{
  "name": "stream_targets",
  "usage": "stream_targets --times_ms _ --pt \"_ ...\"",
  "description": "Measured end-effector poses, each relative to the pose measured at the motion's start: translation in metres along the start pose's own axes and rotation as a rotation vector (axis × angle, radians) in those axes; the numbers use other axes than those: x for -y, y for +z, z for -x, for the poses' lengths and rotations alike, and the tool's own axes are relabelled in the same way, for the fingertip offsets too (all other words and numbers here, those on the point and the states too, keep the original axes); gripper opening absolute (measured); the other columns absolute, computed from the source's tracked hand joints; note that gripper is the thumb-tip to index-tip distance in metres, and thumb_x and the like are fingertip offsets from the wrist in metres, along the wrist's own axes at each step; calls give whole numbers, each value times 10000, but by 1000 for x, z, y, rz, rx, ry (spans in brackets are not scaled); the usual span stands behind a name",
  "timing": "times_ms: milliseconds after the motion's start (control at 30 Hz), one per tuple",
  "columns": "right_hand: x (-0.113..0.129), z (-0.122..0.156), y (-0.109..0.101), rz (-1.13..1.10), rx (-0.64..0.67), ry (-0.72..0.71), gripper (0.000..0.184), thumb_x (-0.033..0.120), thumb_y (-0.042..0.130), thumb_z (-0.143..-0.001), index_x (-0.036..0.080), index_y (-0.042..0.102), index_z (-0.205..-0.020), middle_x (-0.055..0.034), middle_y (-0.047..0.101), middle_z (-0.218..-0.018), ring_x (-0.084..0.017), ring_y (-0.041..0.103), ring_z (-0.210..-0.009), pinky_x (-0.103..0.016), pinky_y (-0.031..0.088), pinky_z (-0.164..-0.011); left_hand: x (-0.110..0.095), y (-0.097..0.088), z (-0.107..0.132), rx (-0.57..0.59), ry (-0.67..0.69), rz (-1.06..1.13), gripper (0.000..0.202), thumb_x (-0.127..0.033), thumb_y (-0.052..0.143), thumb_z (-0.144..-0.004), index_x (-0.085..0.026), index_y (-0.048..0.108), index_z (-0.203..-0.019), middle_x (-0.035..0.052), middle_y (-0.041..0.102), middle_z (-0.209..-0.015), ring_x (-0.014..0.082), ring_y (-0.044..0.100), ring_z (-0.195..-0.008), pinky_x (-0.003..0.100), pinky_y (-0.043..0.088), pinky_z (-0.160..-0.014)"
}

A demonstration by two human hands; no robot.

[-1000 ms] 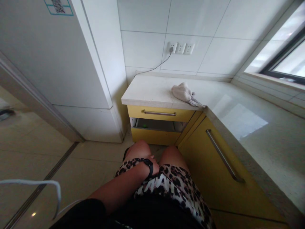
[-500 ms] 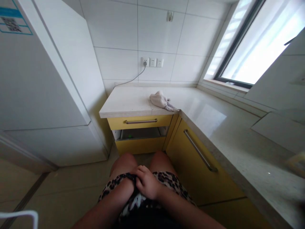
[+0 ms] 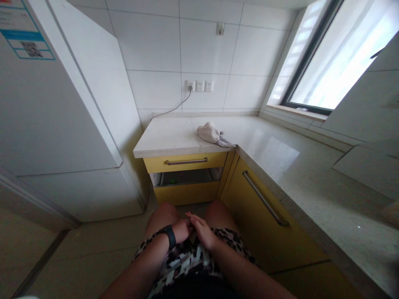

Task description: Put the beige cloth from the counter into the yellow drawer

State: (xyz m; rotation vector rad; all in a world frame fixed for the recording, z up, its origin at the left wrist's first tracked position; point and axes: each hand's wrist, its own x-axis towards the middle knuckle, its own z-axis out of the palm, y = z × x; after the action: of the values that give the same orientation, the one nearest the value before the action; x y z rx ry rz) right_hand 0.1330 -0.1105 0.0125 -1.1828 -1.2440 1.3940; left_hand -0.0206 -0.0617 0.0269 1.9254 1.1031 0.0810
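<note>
My left hand, with a black watch on its wrist, rests over my lap. Its fingertips are hidden where they meet my right hand. The right hand's fingers are stretched out and lie against the left one. No object shows between the two. Patterned shorts are below them. Farther off, a crumpled pale cloth lies on the white countertop, near its inner corner.
Under the counter is a yellow drawer; the lower drawer stands partly pulled out, a small green spot inside. A yellow cabinet door is at right, a tall white appliance at left. A cord runs from a wall socket.
My right hand has slid off the left hand's back and now meets it at the fingers. The left hand and its watch have come into fuller view. The camera has shifted slightly.
</note>
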Motion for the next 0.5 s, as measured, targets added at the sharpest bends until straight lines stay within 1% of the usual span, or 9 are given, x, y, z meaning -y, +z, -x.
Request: stream_targets --times_ms 100,200,267,333,367,400,433,467,500 --pt "-3 -1 -5 -53 -41 10 1041 953 593 -740 126 725 -1358 -199 537 -1521 -341 413 -1518 -470 192 -1298 -3 0 -4 -21 13 45 349 -304 506 -904 -88 764 -992 167 748 -1078 312 693 -1053 400 469 -880" --pt "-4 -2 -12 -99 -83 9 1052 937 604 -745 123 693 -1405 -185 500 -1560 -324 393 -1533 -436 202 -1297 -2 -17 -4 -198 41 287 445 -417 487 -957 -83 772 -1032 142 746 -1141 287 669 -1161 395 455 -1044" --pt "-6 -4 -16 -123 -103 16 1068 936 601 -741 131 667 -1440 -173 486 -1576 -323 380 -1539 -438 206 -1295 -7 -38 -5 -326 87 552 494 -465 556 -945 -64 750 -1159 147 713 -1264 268 635 -1253 379 424 -1149" --pt "-8 -5 -18 -135 -112 38 1056 924 614 -739 144 662 -1449 -166 480 -1582 -335 361 -1548 -467 196 -1294 -16 -63 -6 -383 112 847 576 -399 564 -982 -9 586 -1405 195 603 -1445 242 587 -1344 354 432 -1178" --pt "-8 -5 -18 -138 -114 50 1045 917 625 -736 149 668 -1443 -164 477 -1584 -342 346 -1555 -481 188 -1294 -21 -77 -6 -394 104 911 572 -373 523 -1027 -17 525 -1475 191 553 -1507 226 569 -1368 341 408 -1200" --pt "-9 -6 -17 -141 -113 60 1034 910 634 -734 155 672 -1439 -161 472 -1588 -342 332 -1562 -486 182 -1295 -27 -90 -7 -412 82 939 576 -382 505 -1054 -74 486 -1540 161 532 -1537 228 565 -1371 361 378 -1220" --pt "-10 -6 -16 -145 -110 66 1026 905 639 -734 159 673 -1438 -156 464 -1593 -337 322 -1568 -480 178 -1297 -33 -103 -9 -452 62 954 593 -426 494 -1071 -183 430 -1607 101 518 -1563 229 573 -1363 390 352 -1236" --pt "-10 -5 -15 -151 -106 69 1023 901 643 -734 161 672 -1440 -153 457 -1598 -327 316 -1573 -465 174 -1299 -38 -115 -11 -467 37 1007 591 -417 496 -1077 -247 385 -1632 65 502 -1583 223 568 -1365 406 340 -1241" --pt "-10 -5 -14 -155 -103 71 1019 895 646 -737 161 668 -1444 -151 449 -1603 -315 311 -1577 -444 169 -1302 -42 -127 -14 -489 41 1087 594 -405 482 -1084 -268 349 -1646 64 494 -1589 226 576 -1352 411 354 -1229"
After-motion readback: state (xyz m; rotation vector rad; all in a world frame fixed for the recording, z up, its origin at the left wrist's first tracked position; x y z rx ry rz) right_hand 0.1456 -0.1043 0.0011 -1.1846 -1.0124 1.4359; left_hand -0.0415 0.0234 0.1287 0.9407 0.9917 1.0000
